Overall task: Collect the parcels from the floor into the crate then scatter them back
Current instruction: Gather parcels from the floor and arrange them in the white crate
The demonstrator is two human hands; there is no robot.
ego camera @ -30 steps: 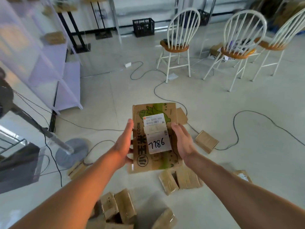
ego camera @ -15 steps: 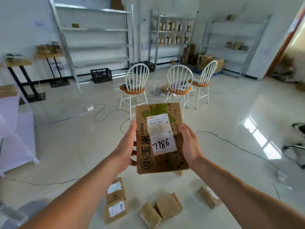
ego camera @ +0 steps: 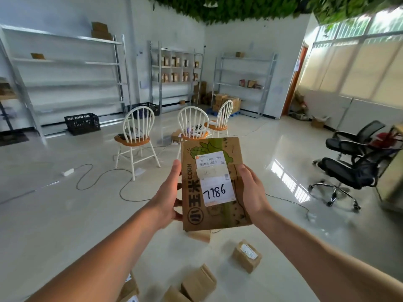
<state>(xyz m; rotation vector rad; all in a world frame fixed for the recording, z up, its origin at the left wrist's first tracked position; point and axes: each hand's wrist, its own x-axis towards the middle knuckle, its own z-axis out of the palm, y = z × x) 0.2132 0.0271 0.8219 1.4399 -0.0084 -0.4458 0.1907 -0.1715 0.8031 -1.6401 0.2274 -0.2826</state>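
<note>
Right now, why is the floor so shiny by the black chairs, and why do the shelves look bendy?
Head view: light from the windows bounces off the glossy floor beside the black chairs, making glare; same head view, the wide-angle lens bows the shelves at the left edge; the held parcel looks sharp, the leafy ceiling smeared.

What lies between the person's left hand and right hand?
A cardboard corn parcel labelled 7786, held by the left hand and right hand, in the head view.

white walls [ego camera: 170,22], glossy floor [ego camera: 65,214], metal shelving [ego camera: 65,62], chairs [ego camera: 136,136]
</note>
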